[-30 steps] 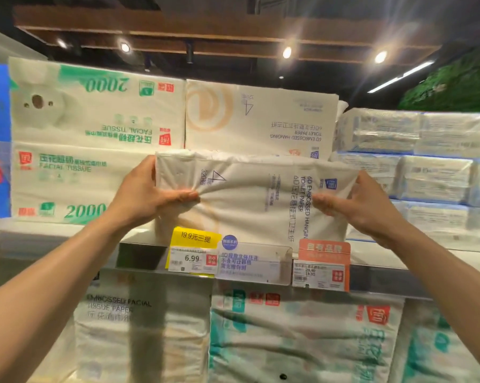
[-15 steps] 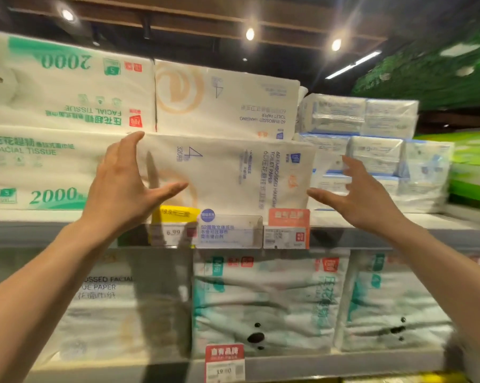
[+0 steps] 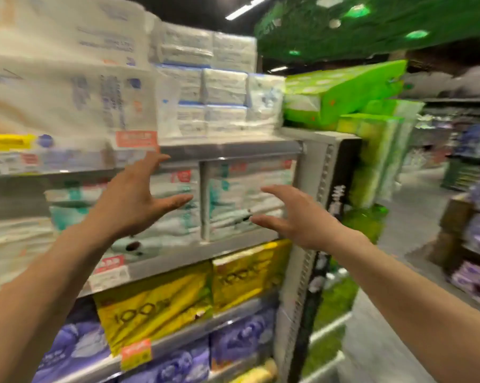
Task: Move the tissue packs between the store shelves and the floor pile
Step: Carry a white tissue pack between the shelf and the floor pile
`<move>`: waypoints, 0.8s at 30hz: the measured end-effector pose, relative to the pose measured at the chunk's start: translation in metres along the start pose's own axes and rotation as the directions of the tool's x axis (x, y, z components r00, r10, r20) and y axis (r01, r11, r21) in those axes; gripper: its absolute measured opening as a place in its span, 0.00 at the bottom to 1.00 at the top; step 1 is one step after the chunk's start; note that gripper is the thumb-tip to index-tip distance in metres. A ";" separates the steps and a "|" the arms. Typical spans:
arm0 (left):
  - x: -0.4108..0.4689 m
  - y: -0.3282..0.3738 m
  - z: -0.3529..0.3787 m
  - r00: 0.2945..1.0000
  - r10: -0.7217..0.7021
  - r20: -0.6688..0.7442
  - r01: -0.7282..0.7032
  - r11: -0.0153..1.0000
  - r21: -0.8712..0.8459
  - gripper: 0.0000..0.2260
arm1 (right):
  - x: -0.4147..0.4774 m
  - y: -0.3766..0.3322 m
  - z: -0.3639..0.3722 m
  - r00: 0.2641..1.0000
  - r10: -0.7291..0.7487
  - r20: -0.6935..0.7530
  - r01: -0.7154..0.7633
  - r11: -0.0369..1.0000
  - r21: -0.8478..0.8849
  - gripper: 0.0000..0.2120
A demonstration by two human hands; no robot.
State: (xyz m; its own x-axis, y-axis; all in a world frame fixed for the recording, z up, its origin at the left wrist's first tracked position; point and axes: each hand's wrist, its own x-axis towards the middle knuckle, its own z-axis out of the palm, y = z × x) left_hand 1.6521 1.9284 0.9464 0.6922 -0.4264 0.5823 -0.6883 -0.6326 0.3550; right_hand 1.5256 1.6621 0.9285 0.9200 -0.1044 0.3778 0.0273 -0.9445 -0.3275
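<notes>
Holding nothing, my left hand (image 3: 131, 208) and right hand (image 3: 297, 221) are hovering below the orange price tag (image 3: 136, 139), fingers spread wide and straight. The white tissue pack (image 3: 67, 100) is sitting on the shelf (image 3: 233, 150) just above that tag. I am judging it could be tipping forward off the lip if seated shallow; blur is hiding its depth. Swinging either hand up could be knocking it.

Top shelf (image 3: 233, 149): large tissue pack (image 3: 67, 87) at left, small packs (image 3: 222, 87) stacked toward its right end. 2nd shelf (image 3: 205, 251) below: upright packs (image 3: 247, 200) side by side. Left hand (image 3: 128, 208) and right hand (image 3: 297, 221) before the 2nd shelf, apart from each other. End stack (image 3: 343, 89) just past the shelves' right edge.
</notes>
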 end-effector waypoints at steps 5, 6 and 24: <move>-0.051 0.118 0.104 0.938 0.157 0.310 -0.125 0.985 -0.120 0.41 | -0.135 0.091 -0.023 0.982 0.174 0.076 -0.171 0.984 -0.048 0.36; -0.062 0.142 0.123 0.913 0.196 0.359 -0.153 0.978 -0.144 0.43 | -0.163 0.108 -0.029 0.969 0.227 0.096 -0.222 0.973 -0.058 0.37; -0.162 0.561 0.434 0.307 0.712 0.631 -0.439 0.694 -0.570 0.47 | -0.551 0.357 -0.147 0.411 0.909 -0.069 -0.912 0.411 -0.019 0.47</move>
State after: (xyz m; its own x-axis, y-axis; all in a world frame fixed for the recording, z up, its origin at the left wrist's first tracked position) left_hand 1.2483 1.3620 0.7338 -0.1408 -0.9896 -0.0299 -0.9055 0.1165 0.4080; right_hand 0.9711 1.3365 0.7308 0.3760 -0.9229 -0.0829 -0.8351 -0.2986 -0.4620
